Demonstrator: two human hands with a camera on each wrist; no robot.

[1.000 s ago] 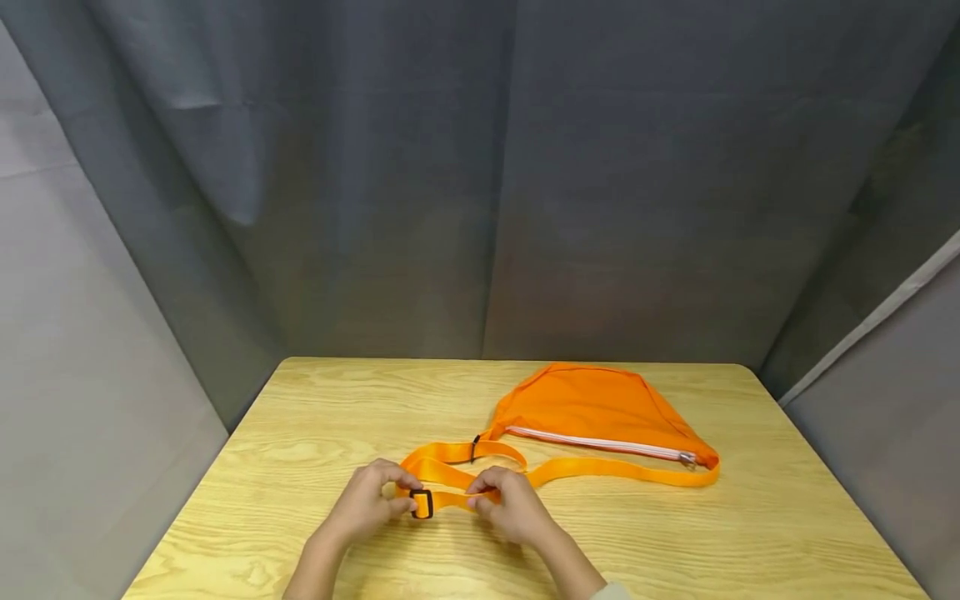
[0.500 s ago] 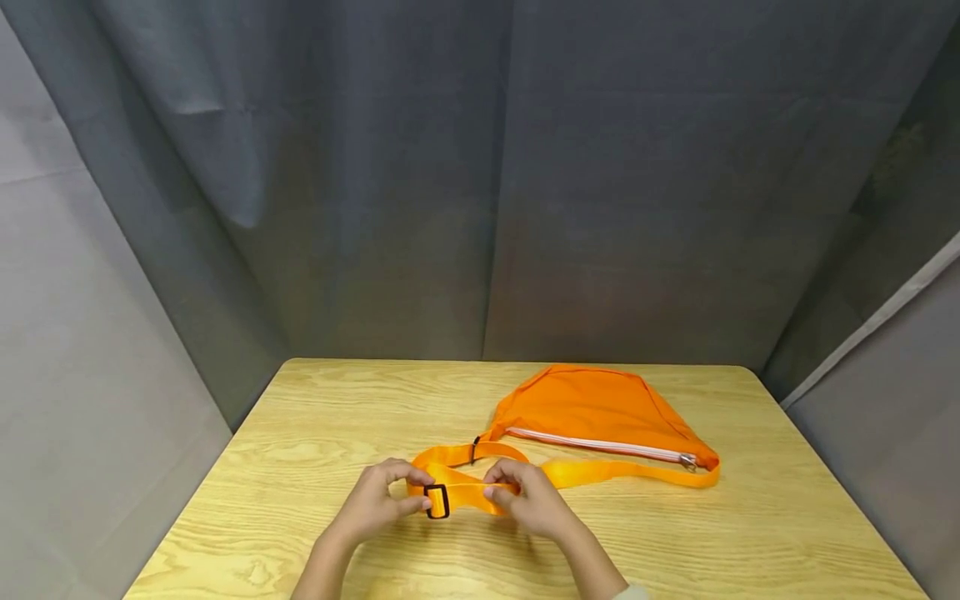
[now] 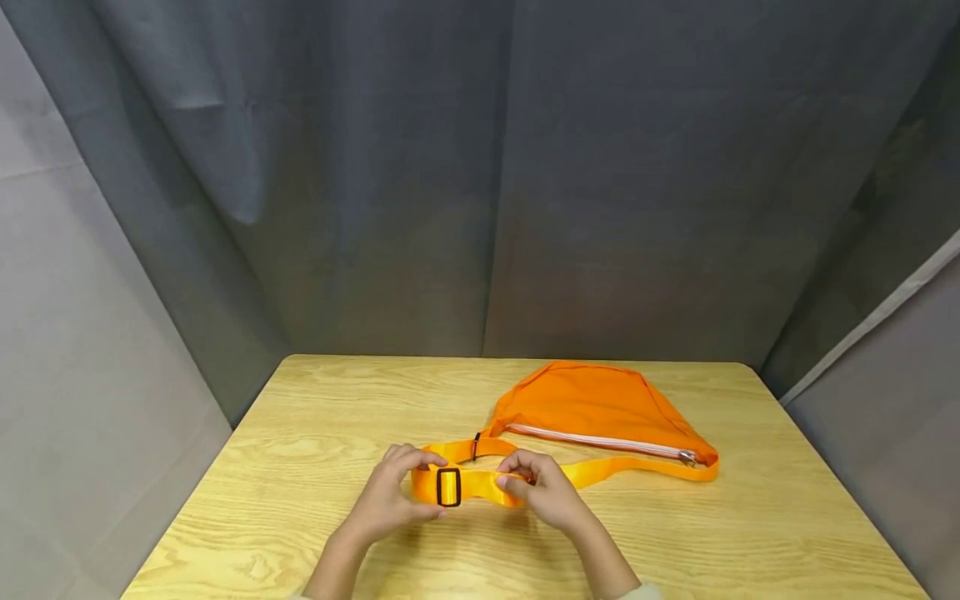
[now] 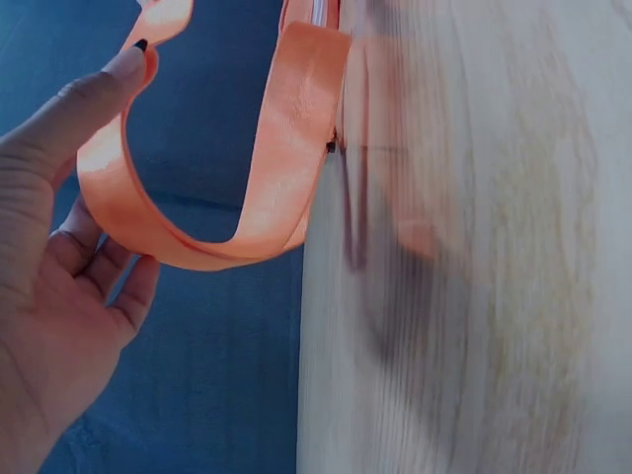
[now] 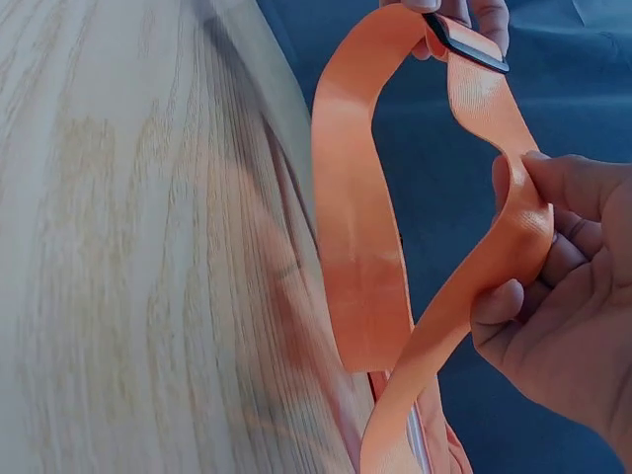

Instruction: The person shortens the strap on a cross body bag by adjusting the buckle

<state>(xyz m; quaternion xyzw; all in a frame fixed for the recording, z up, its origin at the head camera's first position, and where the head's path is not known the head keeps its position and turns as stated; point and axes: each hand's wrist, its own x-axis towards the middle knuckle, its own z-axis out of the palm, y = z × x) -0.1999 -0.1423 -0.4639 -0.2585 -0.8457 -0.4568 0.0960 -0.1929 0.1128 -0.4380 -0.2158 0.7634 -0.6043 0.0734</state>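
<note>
Right hand (image 3: 547, 493) pinches strap (image 3: 480, 483); bag (image 3: 592, 400) whole only in head view.

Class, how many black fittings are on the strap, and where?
2: the buckle pinched by the left hand, and the dark fitting near the left corner of the bag. More may be hidden.

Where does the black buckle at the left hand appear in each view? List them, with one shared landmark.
Head: the black buckle, low, slightly left of centre, held in the left hand.
Left wrist: only a black corner, probably the buckle's, at upper left.
Right wrist: the buckle, at the top, right of centre.
Shared landmark: the orange strap.
</note>
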